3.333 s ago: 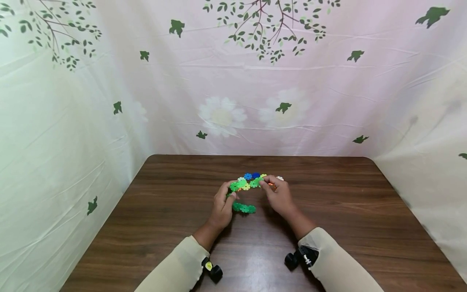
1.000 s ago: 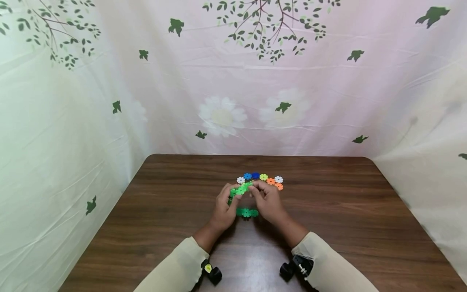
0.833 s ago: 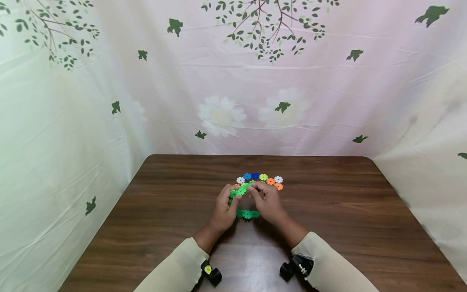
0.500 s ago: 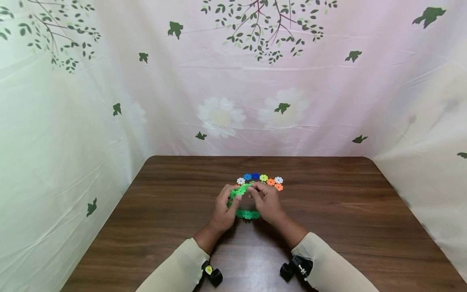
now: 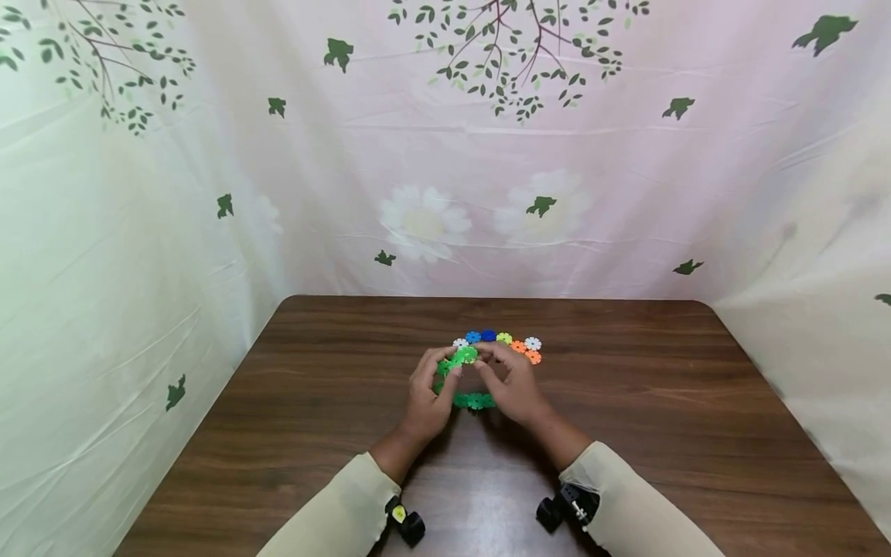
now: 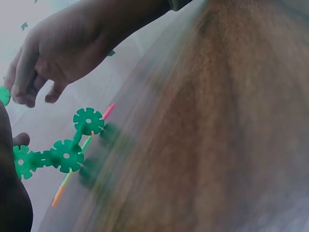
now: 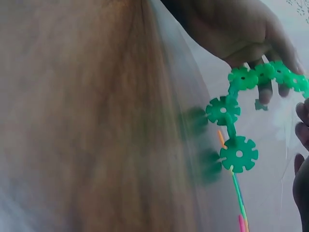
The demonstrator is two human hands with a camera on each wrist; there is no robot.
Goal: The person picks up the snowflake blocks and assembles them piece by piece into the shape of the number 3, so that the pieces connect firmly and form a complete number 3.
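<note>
A curved chain of green interlocking flower discs (image 5: 475, 401) is held up off the table. My left hand (image 5: 427, 398) grips its upper left part between thumb and fingers. In the right wrist view the left fingers lie behind the chain (image 7: 223, 110), whose lower end hangs free. My right hand (image 5: 518, 391) is beside the chain's upper end, thumb spread away from the fingers. Its fingertips are at the edge of the end disc (image 5: 467, 354); in the left wrist view that disc (image 6: 4, 95) is cut off by the frame, beside the right hand's (image 6: 72, 46) fingers.
Behind the hands, on the brown wooden table (image 5: 626, 387), lies a row of loose discs in white, blue, yellow and orange (image 5: 504, 338). The hands partly cover it. A patterned curtain (image 5: 612, 193) surrounds the table's far side and flanks.
From over the coloured row, my right hand has come nearer and left. Just now its thumb has parted from the chain's upper end, and the end disc shows more fully. The left hand keeps its grip.
</note>
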